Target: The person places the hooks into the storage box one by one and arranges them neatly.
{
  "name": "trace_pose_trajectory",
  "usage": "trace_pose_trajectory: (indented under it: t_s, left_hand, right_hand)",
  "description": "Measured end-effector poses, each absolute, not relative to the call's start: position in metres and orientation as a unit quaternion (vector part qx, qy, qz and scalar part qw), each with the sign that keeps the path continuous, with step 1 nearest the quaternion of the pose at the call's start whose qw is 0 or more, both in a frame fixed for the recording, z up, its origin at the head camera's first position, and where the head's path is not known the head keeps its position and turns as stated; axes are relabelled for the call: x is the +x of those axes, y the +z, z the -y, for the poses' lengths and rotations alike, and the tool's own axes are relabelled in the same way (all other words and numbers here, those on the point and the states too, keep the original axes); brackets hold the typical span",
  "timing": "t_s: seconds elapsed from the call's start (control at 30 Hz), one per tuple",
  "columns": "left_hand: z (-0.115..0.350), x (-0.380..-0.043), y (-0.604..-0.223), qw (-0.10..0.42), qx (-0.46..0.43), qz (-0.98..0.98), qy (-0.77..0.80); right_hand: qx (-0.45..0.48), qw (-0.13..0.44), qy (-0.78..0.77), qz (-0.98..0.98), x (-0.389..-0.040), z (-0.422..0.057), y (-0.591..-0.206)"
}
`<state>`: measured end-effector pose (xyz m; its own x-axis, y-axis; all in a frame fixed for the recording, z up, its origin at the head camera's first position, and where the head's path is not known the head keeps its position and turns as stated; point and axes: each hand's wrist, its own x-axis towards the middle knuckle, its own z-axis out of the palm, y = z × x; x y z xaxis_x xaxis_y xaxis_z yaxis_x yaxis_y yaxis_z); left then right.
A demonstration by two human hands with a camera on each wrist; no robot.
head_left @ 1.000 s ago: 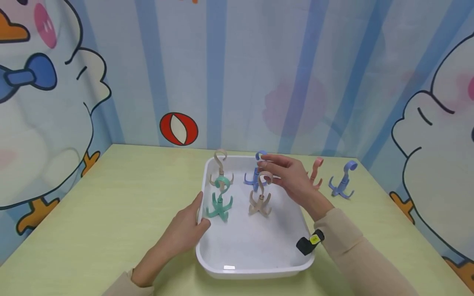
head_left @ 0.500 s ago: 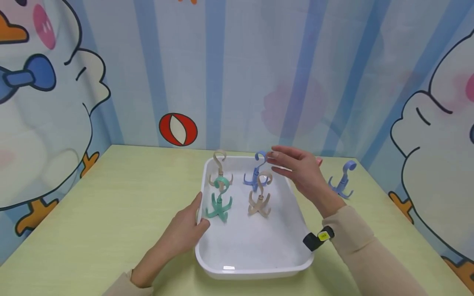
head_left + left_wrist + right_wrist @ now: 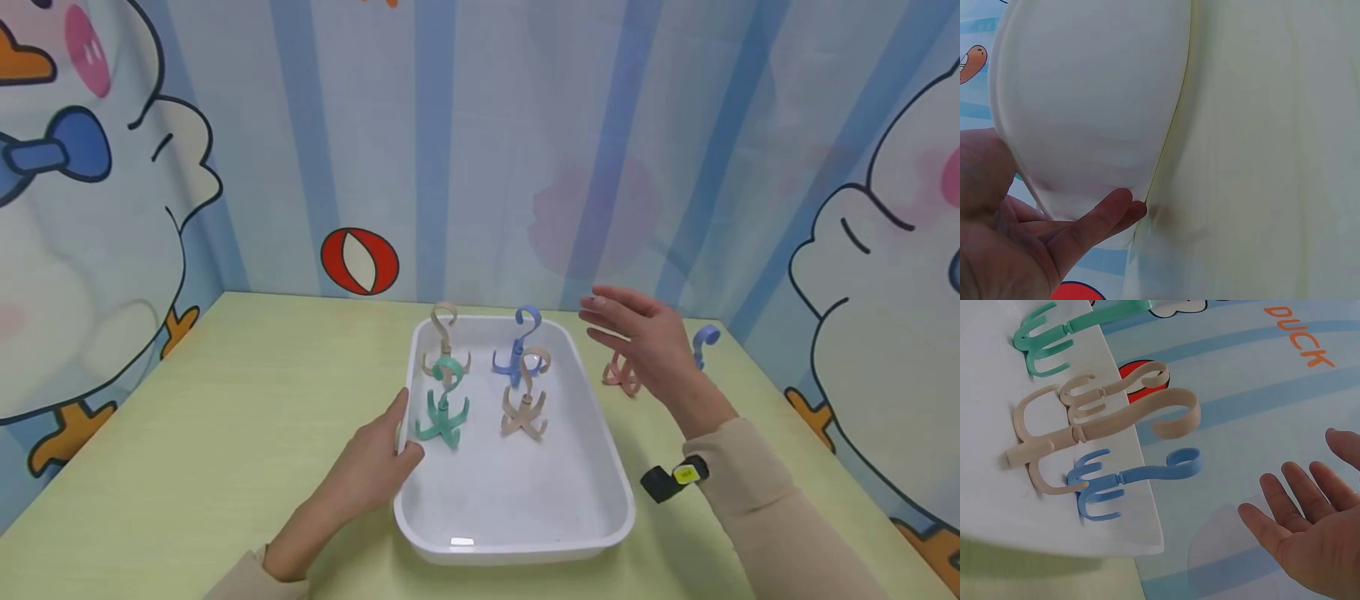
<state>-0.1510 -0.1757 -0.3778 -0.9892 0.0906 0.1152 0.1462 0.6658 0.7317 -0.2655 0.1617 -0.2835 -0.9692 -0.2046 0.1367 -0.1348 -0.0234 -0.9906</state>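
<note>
My left hand [image 3: 372, 467] grips the left wall of a white plastic tray [image 3: 517, 504], thumb over the rim and fingers along the outside. Four-pronged swivel hooks stand upright in the tray: a green hook [image 3: 443, 419] and a beige hook [image 3: 527, 412] nearer me, another beige hook [image 3: 446, 335] and a blue hook [image 3: 517, 357] behind. Off the tray's right side, my right hand [image 3: 648, 342] hovers in the air with spread fingers, holding nothing. Partly hidden behind it on the table are a pink hook [image 3: 621, 375] and a second blue hook [image 3: 705, 342].
The tray sits on a pale green table [image 3: 315, 358]. A striped curtain [image 3: 495, 167] with cartoon ducks hangs behind the table and at both sides. A black strap with a yellow patch [image 3: 684, 475] is on the right sleeve.
The right hand has left the blue hook in the tray and moved right, over the pink hook. That blue hook stays upright. The left hand keeps its place on the tray.
</note>
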Motion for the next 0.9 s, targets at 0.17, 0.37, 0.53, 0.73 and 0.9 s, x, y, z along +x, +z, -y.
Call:
trace_pose_trajectory:
  t_s: [0.17, 0.37, 0.53, 0.73, 0.9]
  left_hand:
    - [0.176, -0.151, -0.377, 0.038, -0.067, 0.914, -0.399]
    - [0.176, -0.151, -0.377, 0.036, -0.063, 0.914, -0.400]
    - [0.176, -0.151, -0.377, 0.037, -0.064, 0.913, -0.400]
    - [0.176, -0.150, -0.377, 0.042, -0.068, 0.913, -0.399]
    - [0.175, -0.150, -0.377, 0.039, -0.065, 0.914, -0.399]
  right_hand:
    - [-0.104, 0.014, -0.741, -0.664, -0.267, -0.176, -0.282]
    - [-0.077, -0.019, -0.756, -0.649, -0.270, -0.195, -0.288]
    - [-0.045, -0.056, -0.759, -0.647, -0.276, -0.209, -0.297]
    - [-0.026, -0.081, -0.757, -0.647, -0.279, -0.218, -0.306]
    - [0.004, -0.102, -0.757, -0.645, -0.281, -0.219, -0.314]
